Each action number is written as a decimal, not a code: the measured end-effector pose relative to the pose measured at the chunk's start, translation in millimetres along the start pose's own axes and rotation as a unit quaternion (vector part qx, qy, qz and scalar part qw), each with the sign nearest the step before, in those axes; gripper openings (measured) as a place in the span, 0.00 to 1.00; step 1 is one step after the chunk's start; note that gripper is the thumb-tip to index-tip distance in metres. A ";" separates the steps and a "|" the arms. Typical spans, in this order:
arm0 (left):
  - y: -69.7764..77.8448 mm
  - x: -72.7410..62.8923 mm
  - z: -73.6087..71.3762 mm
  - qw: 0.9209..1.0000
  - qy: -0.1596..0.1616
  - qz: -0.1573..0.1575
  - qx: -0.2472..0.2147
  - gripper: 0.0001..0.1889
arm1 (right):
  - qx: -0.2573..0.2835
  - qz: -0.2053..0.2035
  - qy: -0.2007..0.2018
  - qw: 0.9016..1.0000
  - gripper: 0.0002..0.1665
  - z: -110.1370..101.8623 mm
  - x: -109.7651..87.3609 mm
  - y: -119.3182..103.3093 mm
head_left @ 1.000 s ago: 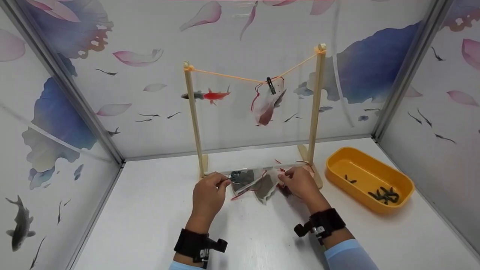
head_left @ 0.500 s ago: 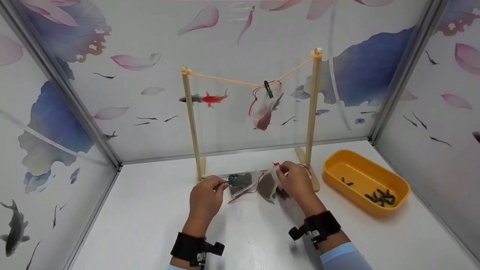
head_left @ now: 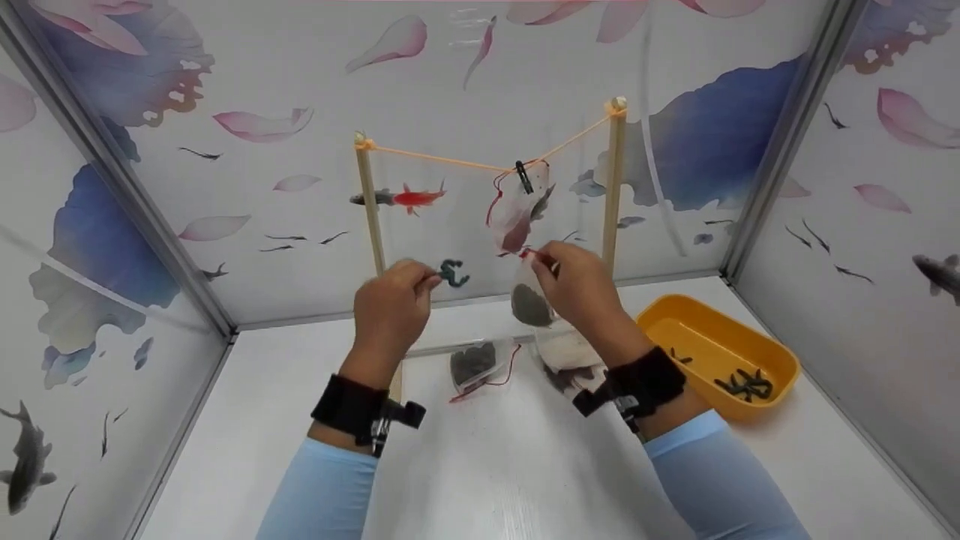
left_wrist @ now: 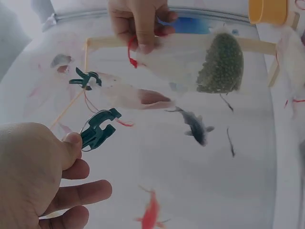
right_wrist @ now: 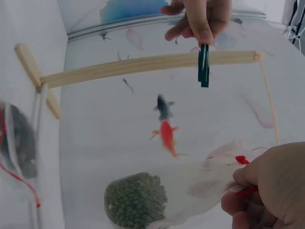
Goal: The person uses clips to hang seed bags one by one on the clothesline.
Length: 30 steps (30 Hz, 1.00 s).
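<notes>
My left hand (head_left: pixel 391 311) pinches a dark green clothespin (left_wrist: pixel 97 131) between thumb and forefinger, its jaws pointing away from the hand. With the fingertips of my right hand (head_left: pixel 581 289) I hold up a white mesh drawstring bag (head_left: pixel 531 304) by its red-corded mouth; small green beans (right_wrist: pixel 136 198) bulge in its lower end. Both hands are raised below the orange line (head_left: pixel 439 157). From that line hangs another mesh bag (head_left: pixel 517 221) with reddish contents, held by a dark green clothespin (head_left: pixel 523 177). The held bag is just below this hanging one.
Wooden posts (head_left: pixel 369 210) carry the line at both ends. On the table lie a bag with dark contents (head_left: pixel 475 364) and more mesh bags (head_left: pixel 574 367), partly behind my right wrist. A yellow tray (head_left: pixel 705 330) with several dark green clips stands at the right.
My right hand has lifted the bag of beans off the table toward the line. My left hand has risen too, carrying the clothespin.
</notes>
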<state>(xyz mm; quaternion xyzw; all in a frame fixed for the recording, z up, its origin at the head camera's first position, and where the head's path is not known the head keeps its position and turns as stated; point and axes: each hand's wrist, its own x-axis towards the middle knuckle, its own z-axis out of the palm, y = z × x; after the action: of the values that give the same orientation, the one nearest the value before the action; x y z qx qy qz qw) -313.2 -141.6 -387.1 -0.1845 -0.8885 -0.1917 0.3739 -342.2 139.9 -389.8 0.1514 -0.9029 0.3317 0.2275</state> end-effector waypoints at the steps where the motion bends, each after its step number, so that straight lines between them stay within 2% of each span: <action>1: 1.8 14.0 -4.4 1.000 0.001 0.003 0.005 0.10 | -0.004 -0.005 0.006 1.000 0.09 -6.3 7.2 -7.8; 5: 14.6 65.9 -19.9 0.999 -0.010 0.005 0.037 0.12 | -0.035 -0.026 0.034 0.998 0.11 -25.6 33.8 -37.7; 8: 26.0 98.4 -27.4 0.997 -0.025 0.007 0.071 0.12 | -0.072 -0.047 0.056 0.995 0.12 -34.0 52.4 -54.1; 11: 34.9 126.2 -30.6 0.994 -0.034 0.004 0.105 0.13 | -0.102 -0.062 0.072 0.990 0.13 -39.1 70.7 -64.4; 14: 39.6 147.6 -28.9 0.991 -0.052 -0.016 0.124 0.13 | -0.112 -0.058 0.081 0.989 0.12 -41.3 86.5 -68.9; 19: 40.3 166.9 -21.6 0.990 -0.098 -0.060 0.077 0.12 | -0.108 -0.030 0.077 0.991 0.11 -39.8 101.9 -70.4; 23: 37.9 172.2 -19.4 0.989 -0.108 -0.086 0.056 0.11 | -0.097 -0.020 0.072 0.992 0.12 -35.4 109.5 -70.9; 26: 38.7 173.0 -19.5 0.989 -0.108 -0.087 0.059 0.11 | -0.096 -0.017 0.073 0.993 0.12 -33.3 113.4 -71.8; 30: 41.3 172.3 -16.7 0.987 -0.123 -0.073 0.067 0.11 | -0.101 -0.018 0.077 0.992 0.12 -30.6 115.1 -73.0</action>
<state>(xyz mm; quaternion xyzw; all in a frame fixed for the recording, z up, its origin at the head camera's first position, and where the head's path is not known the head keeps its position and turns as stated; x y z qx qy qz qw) -396.2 -82.3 -241.3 -0.1157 -0.9495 -0.1344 0.2587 -399.7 92.6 -271.5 0.1174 -0.9086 0.2457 0.3166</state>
